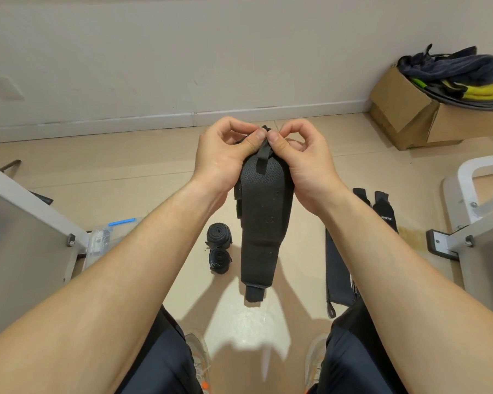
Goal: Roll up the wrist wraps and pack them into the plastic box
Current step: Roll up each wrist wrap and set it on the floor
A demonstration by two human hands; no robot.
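my left hand [224,155] and right hand [302,157] both pinching top end of black wrap [261,220], rest hanging over floor [154,166]. two rolled wraps [218,248] below. plastic box [103,240] far left.

Around the hanging wrap [264,223], bare floor [143,166] lies open from ten to one o'clock, up to the wall [182,66], and at six. Two rolled wraps [218,236] sit near at eight. Flat wraps [382,209] and a black pouch [339,274] fill three to four. A left frame [20,223] closes nine, with the plastic box [100,240] against it. A right frame [484,245] closes three. A cardboard box [410,109] stands at two.
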